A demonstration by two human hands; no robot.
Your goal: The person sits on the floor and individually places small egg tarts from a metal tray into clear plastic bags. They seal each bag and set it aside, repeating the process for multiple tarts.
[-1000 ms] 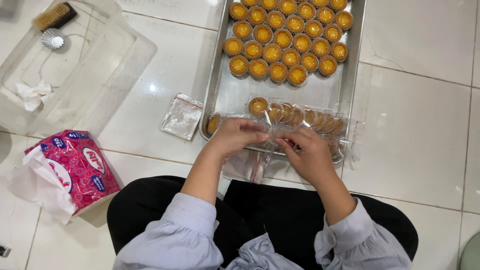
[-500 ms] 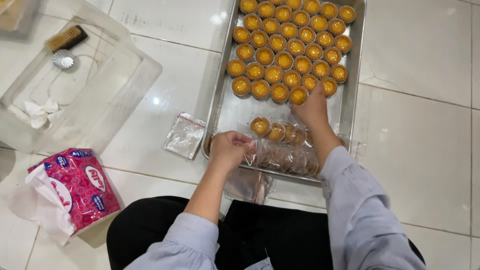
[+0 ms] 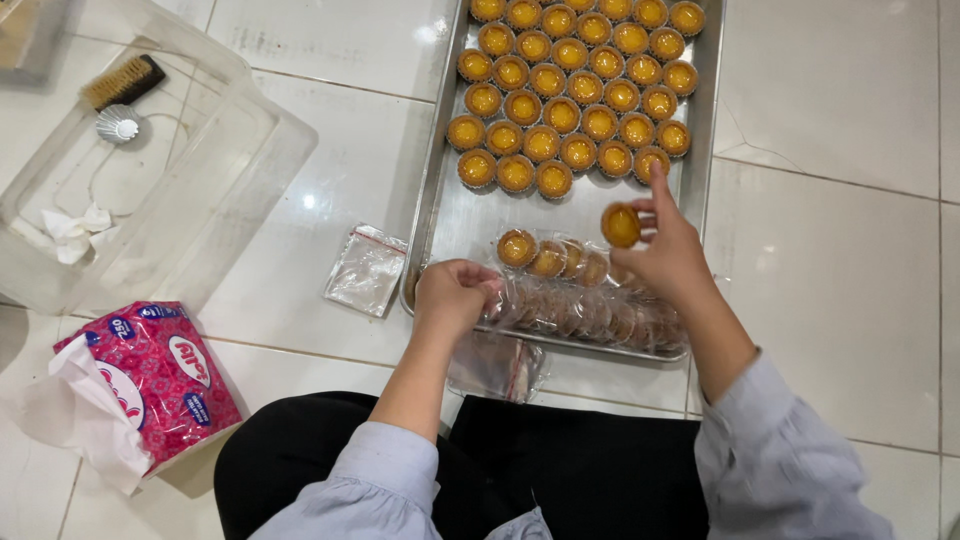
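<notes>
The right hand held one small yellow tart pinched at its rim between thumb and fingertips, lifted just above the bare middle of the metal tray; the left hand was closed in a loose fist on the open mouth of the clear plastic bag, which lay across the near end of the tray with tarts already packed inside in a row; the held tart hung just beyond that bag, between it and the rows of loose tarts filling the far end.

The tart looked light and brittle, a thin pastry shell with a soft glossy filling; it would likely crumble under a squeeze and smear if touched on top, so the fluted rim, taken at opposite sides, seemed the safe hold; the bag looked thin, limp and slippery, needing a hand to keep its mouth open.

Half a second before, the right hand had been reaching to the nearest row of loose tarts; now it had drawn back towards the bag with one tart in it; the left hand stayed on the bag's mouth.

Outward on the tiled floor lay a spare small plastic bag just beside the tray, a pink tissue pack near the left knee, and a clear plastic container holding a brush, well apart.
</notes>
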